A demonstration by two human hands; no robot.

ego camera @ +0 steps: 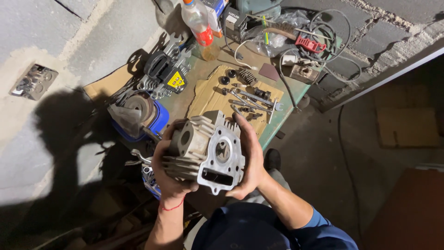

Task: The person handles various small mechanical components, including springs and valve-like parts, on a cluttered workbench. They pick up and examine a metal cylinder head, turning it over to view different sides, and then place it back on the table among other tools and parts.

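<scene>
Grey block walls back a green worktop (298, 97) strewn with wrenches, cables and a clear bottle (198, 25) — a cardboard sheet (208, 97) carries bolts and springs. Above it, a finned metal cylinder head (208, 153) is held up — left hand (169, 178) cupped beneath, right hand (249, 159) wrapped around its side.

A yellow diamond label (175, 79) sits at eleven o'clock. At twelve o'clock, a bottle's red label (202, 34) and a black box (234, 24)
</scene>
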